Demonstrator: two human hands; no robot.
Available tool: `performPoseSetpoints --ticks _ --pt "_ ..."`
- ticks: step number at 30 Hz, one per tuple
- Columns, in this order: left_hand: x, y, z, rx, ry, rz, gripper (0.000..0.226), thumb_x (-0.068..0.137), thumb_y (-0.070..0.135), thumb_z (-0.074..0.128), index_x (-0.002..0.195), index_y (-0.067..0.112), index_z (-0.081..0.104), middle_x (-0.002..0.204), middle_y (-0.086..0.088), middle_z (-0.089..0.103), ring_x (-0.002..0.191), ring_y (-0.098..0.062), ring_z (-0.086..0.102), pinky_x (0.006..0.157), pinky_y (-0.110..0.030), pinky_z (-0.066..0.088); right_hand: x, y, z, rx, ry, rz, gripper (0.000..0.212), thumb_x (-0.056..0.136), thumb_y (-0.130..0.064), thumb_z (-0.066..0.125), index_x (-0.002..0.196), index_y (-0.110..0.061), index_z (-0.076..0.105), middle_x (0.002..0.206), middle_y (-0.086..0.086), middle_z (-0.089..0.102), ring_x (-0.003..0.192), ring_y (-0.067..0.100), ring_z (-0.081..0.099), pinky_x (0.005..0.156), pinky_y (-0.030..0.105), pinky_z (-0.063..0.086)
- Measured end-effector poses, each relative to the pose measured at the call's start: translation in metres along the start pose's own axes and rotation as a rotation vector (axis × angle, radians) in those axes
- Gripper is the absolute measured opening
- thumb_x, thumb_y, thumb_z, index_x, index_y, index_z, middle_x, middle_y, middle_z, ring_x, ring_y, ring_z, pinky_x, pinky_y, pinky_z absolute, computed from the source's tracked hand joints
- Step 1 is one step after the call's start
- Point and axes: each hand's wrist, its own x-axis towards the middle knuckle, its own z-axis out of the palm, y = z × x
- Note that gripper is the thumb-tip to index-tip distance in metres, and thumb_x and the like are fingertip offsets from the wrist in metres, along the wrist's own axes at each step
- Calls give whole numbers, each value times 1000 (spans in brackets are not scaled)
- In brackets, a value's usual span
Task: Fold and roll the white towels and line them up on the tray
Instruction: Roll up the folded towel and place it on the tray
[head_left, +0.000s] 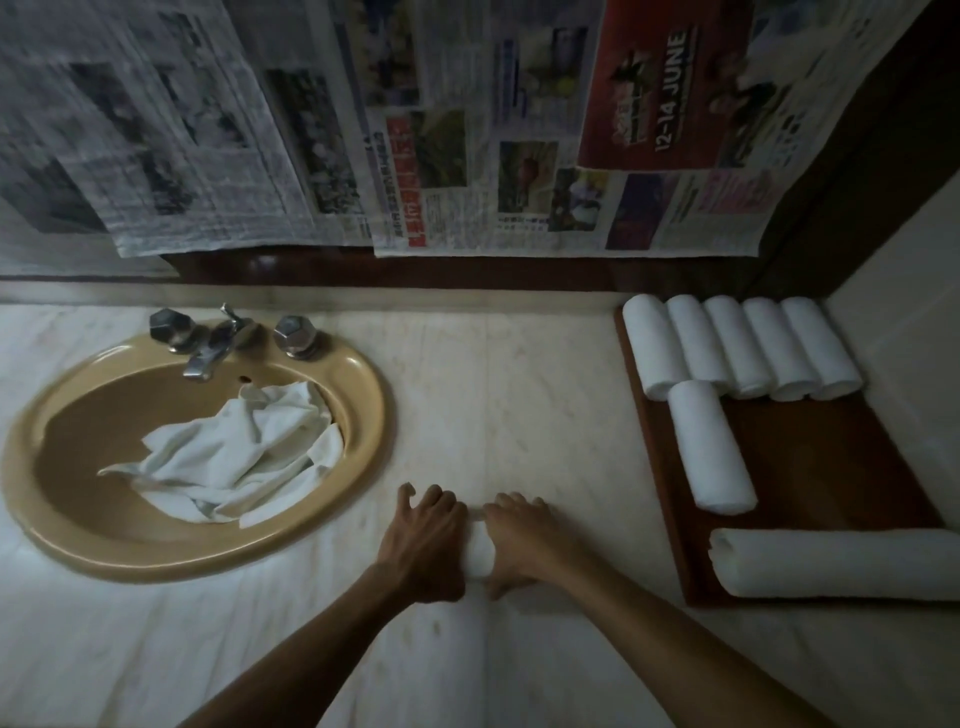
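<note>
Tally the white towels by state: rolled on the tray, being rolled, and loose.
Rolled white towels on the brown wooden tray: 7
White towel being rolled under left hand and right hand: 1
Loose towel heap in the tan sink: count unclear
Total rolls: 8

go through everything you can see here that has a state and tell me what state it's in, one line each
left hand: curled over the towel on the counter.
right hand: curled over the same towel.
towel on the counter: rolled, under both hands.
five towels: rolled, side by side at the tray's back.
sixth towel: rolled, in front of that row.
large towel: rolled, crosswise at the tray's near edge.
towels in the sink: crumpled, unfolded.
tray: partly filled.
faucet: no water visible.
</note>
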Motion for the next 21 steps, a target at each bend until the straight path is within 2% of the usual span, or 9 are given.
performPoseSetpoints --ticks 4,7,11,12,14,16,18,19,21 --pt "35 34 -46 106 75 177 64 69 48 70 123 19 49 122 -3 50 117 -24 44 111 -56 19 -36 46 -18 233 89 109 90 71 -45 84 144 -16 39 146 7 38 123 28 52 98 37 45" --pt "80 72 -83 180 116 339 71 72 47 74 131 19 47 132 -5 48 126 -26 41 114 -66 10 -68 93 -27 331 230 163 81 82 -50 73 145 -18 35 148 2 38 126 21 49 101 32 42" --pt "138 137 -128 269 206 484 82 71 49 77 140 21 41 140 -6 48 135 -30 35 110 -76 -2 -105 159 -31 413 416 298 80 90 -57 61 152 -22 24 153 -2 33 133 17 43 107 30 35" --pt "150 153 -138 284 243 496 86 70 51 77 141 21 40 141 -7 48 136 -32 35 109 -77 -2 -111 177 -30 419 466 325 80 90 -59 60 151 -24 24 151 -3 34 131 16 44 106 29 36" --pt "172 182 -152 284 343 523 82 65 52 79 134 19 50 133 -6 54 132 -34 39 108 -78 -1 -121 210 -27 422 549 369 80 88 -61 59 150 -24 26 146 -4 38 126 15 46 101 27 40" --pt "187 206 -159 200 445 496 81 62 48 80 133 18 54 129 -5 55 131 -34 42 110 -77 -3 -127 241 -21 445 627 400 82 85 -61 63 150 -23 29 141 -5 41 123 14 46 97 24 39" --pt "195 227 -156 10 441 353 97 69 43 77 151 19 30 149 -5 36 144 -29 27 116 -69 -2 -129 268 -14 520 690 424 86 83 -67 62 150 -28 27 136 -8 42 120 12 45 98 24 38" --pt "197 235 -148 -152 433 238 100 75 44 74 155 20 18 156 -3 27 147 -25 21 119 -63 3 -127 280 -11 586 710 441 86 81 -71 58 150 -31 25 135 -10 43 120 11 45 99 28 42" --pt "198 248 -130 -520 472 15 90 86 42 67 156 18 17 159 -2 26 146 -21 25 120 -49 22 -119 302 -2 703 729 480 89 78 -81 50 149 -33 24 137 -10 45 121 12 48 100 37 47"
